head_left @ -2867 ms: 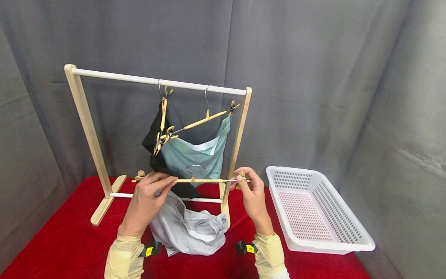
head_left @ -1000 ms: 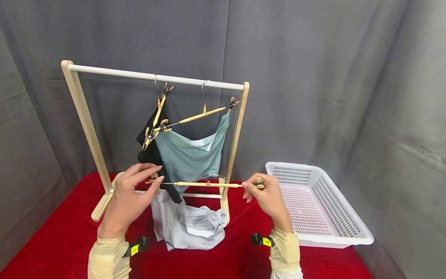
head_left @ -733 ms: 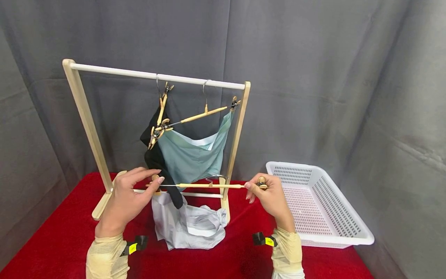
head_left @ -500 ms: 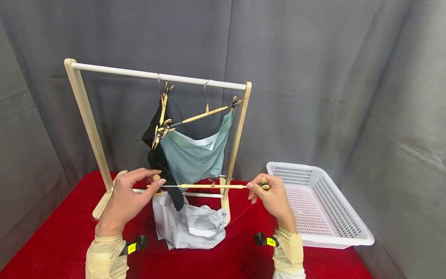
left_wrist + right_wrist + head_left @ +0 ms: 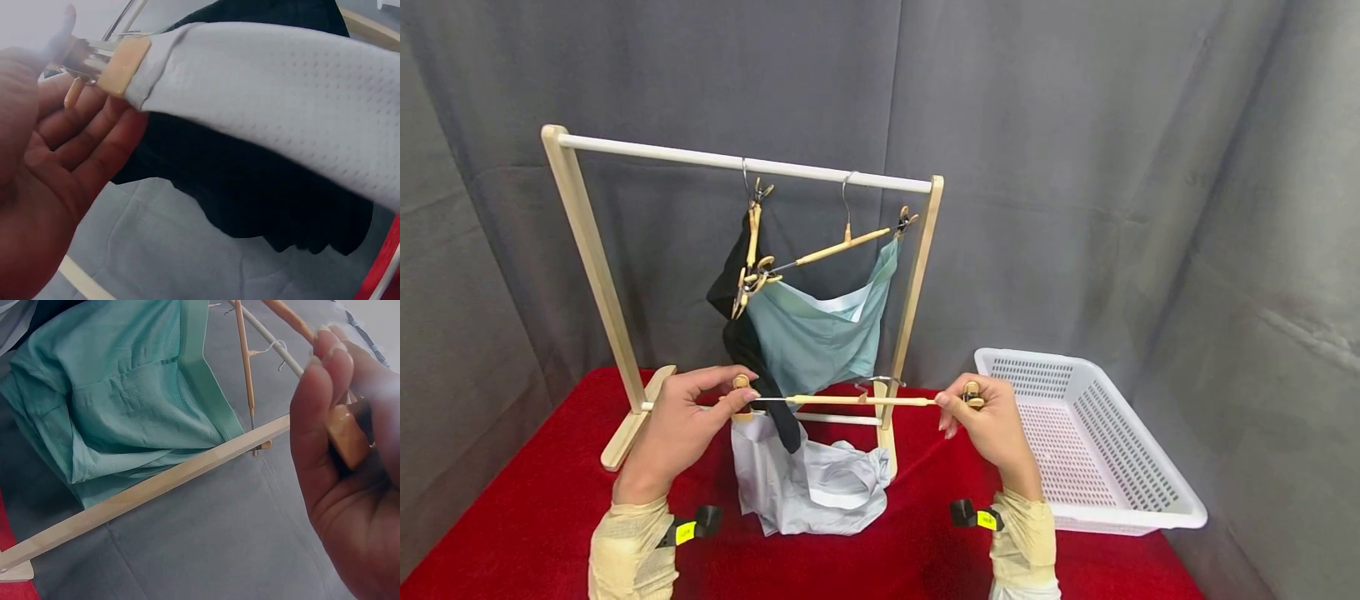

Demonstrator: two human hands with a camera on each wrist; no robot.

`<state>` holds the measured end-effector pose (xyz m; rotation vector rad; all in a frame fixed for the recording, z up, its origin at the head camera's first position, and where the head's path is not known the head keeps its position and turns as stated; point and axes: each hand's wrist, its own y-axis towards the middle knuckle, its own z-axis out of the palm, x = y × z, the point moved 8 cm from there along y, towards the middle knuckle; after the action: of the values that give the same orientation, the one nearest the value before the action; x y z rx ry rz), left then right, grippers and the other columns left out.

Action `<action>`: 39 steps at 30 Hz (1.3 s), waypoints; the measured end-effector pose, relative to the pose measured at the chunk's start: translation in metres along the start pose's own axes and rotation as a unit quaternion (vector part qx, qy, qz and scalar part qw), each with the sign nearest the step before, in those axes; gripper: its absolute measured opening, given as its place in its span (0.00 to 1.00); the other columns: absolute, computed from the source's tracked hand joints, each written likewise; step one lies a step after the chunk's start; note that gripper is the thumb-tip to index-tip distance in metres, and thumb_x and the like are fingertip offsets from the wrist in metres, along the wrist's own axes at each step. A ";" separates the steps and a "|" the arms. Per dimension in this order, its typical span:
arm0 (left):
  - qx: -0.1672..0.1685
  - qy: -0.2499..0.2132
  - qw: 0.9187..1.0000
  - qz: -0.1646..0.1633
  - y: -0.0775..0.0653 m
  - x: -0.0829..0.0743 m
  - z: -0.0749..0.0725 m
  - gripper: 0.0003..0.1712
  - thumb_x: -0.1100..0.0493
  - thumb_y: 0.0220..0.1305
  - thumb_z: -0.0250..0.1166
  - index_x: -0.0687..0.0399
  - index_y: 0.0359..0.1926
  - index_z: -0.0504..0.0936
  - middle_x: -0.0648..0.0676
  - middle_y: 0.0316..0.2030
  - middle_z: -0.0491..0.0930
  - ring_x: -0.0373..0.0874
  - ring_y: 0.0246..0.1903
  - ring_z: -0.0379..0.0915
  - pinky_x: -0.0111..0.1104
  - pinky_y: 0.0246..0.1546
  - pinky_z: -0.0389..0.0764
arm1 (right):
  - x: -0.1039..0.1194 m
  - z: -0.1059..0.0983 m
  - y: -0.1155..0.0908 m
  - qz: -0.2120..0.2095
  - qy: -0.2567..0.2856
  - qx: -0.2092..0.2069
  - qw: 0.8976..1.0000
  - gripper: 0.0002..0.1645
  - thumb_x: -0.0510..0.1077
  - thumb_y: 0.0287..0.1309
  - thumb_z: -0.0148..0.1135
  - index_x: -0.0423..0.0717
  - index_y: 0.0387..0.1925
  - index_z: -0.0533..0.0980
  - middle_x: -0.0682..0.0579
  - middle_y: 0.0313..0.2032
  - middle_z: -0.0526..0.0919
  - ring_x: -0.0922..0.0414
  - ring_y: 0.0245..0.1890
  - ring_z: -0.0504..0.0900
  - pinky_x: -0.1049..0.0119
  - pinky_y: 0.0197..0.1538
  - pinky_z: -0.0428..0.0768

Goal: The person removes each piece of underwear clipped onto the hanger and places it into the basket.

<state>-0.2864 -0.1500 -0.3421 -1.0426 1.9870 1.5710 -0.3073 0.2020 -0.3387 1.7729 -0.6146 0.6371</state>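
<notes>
A clip hanger (image 5: 827, 401) is held level between both hands in the head view. My left hand (image 5: 679, 429) pinches its left clip (image 5: 741, 382). In the left wrist view that clip's wooden jaws bite a corner of the light grey boxer briefs (image 5: 262, 94). In the head view the rest of the briefs sags onto the red cloth. My right hand (image 5: 992, 427) pinches the bar's right end, just inside the right clip (image 5: 973, 395). The right wrist view shows no fabric in this clip (image 5: 348, 437). The hanger's metal hook (image 5: 883, 381) tips backward.
Behind the hands stands a wooden rack (image 5: 591, 250) with a white rail. Black briefs (image 5: 730, 275) and teal briefs (image 5: 816, 333) hang there on clip hangers. At the right is a white perforated basket (image 5: 1150, 450). Grey curtain surrounds the red table.
My left hand has gone from the bar to the left clip, where the grey briefs' corner now shows. My right hand has moved right and gone from the right clip to the bar.
</notes>
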 end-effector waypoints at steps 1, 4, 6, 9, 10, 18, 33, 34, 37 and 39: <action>-0.003 -0.005 1.000 0.004 0.000 0.000 0.000 0.12 0.70 0.61 0.72 0.60 0.47 0.88 0.48 0.31 0.85 0.37 0.27 0.83 0.24 0.34 0.81 | -0.001 0.000 0.000 0.003 0.000 0.000 1.000 0.08 0.22 0.56 0.64 0.31 0.25 0.77 0.44 0.15 0.79 0.62 0.13 0.78 0.69 0.20 0.79; -0.014 -0.014 1.000 0.023 0.001 -0.002 0.000 0.14 0.72 0.58 0.72 0.61 0.46 0.88 0.47 0.32 0.85 0.37 0.27 0.81 0.24 0.34 0.81 | -0.002 0.000 0.000 0.006 0.001 -0.001 1.000 0.08 0.22 0.56 0.64 0.31 0.25 0.77 0.44 0.15 0.79 0.62 0.13 0.78 0.69 0.20 0.79; -0.023 -0.019 0.999 0.036 0.000 -0.003 0.000 0.15 0.74 0.56 0.73 0.62 0.45 0.88 0.46 0.33 0.86 0.36 0.28 0.80 0.23 0.34 0.81 | -0.002 0.000 0.000 0.008 0.003 0.000 1.000 0.08 0.22 0.57 0.64 0.31 0.25 0.77 0.44 0.15 0.79 0.62 0.13 0.78 0.69 0.20 0.79; -0.032 -0.029 0.998 0.052 0.000 -0.005 -0.001 0.16 0.76 0.54 0.73 0.63 0.45 0.88 0.45 0.33 0.86 0.36 0.28 0.80 0.22 0.34 0.81 | -0.002 0.000 0.000 0.007 0.005 -0.001 1.000 0.08 0.22 0.57 0.64 0.31 0.25 0.77 0.44 0.15 0.79 0.61 0.13 0.78 0.69 0.20 0.79; -0.035 -0.029 0.997 0.057 0.000 -0.006 -0.001 0.16 0.76 0.54 0.73 0.63 0.45 0.88 0.46 0.32 0.85 0.36 0.27 0.80 0.22 0.33 0.81 | -0.002 0.000 0.001 0.006 0.005 -0.001 1.000 0.08 0.22 0.57 0.64 0.31 0.25 0.77 0.44 0.15 0.79 0.61 0.13 0.78 0.69 0.20 0.79; -0.056 -0.017 0.993 0.101 0.000 -0.010 0.000 0.17 0.79 0.51 0.73 0.64 0.43 0.88 0.54 0.28 0.83 0.38 0.24 0.75 0.20 0.29 0.78 | -0.003 0.000 0.000 0.011 0.000 -0.004 1.000 0.08 0.23 0.57 0.64 0.31 0.25 0.78 0.44 0.15 0.79 0.62 0.13 0.78 0.69 0.20 0.79; -0.031 0.038 0.997 0.053 0.001 -0.007 0.003 0.16 0.71 0.59 0.72 0.62 0.50 0.87 0.56 0.39 0.88 0.34 0.32 0.82 0.19 0.41 0.81 | -0.005 -0.003 -0.001 0.016 -0.004 -0.009 1.000 0.07 0.23 0.57 0.65 0.32 0.26 0.78 0.46 0.15 0.80 0.61 0.13 0.79 0.70 0.21 0.78; -0.031 0.046 0.997 0.051 0.001 -0.007 0.003 0.16 0.71 0.60 0.72 0.62 0.50 0.87 0.56 0.40 0.88 0.34 0.32 0.82 0.19 0.41 0.81 | -0.006 -0.003 -0.001 0.018 -0.004 -0.010 1.000 0.08 0.23 0.57 0.65 0.32 0.26 0.78 0.46 0.15 0.80 0.61 0.14 0.79 0.69 0.21 0.78; -0.030 0.054 0.997 0.049 0.001 -0.007 0.004 0.16 0.71 0.60 0.72 0.61 0.50 0.86 0.56 0.40 0.88 0.35 0.31 0.82 0.19 0.40 0.80 | -0.007 -0.003 0.000 0.025 -0.011 -0.012 1.000 0.08 0.24 0.58 0.65 0.32 0.26 0.78 0.46 0.16 0.80 0.61 0.14 0.79 0.68 0.21 0.79; -0.031 0.058 0.997 0.051 0.001 -0.008 0.004 0.16 0.72 0.59 0.72 0.61 0.50 0.86 0.54 0.38 0.88 0.35 0.30 0.81 0.18 0.39 0.80 | -0.008 -0.003 0.000 0.027 -0.014 -0.014 0.999 0.08 0.24 0.58 0.65 0.32 0.26 0.78 0.46 0.16 0.80 0.61 0.14 0.79 0.69 0.21 0.79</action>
<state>-0.2829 -0.1434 -0.3374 -1.0967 2.1106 1.6694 -0.3133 0.2055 -0.3438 1.7459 -0.6891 0.6392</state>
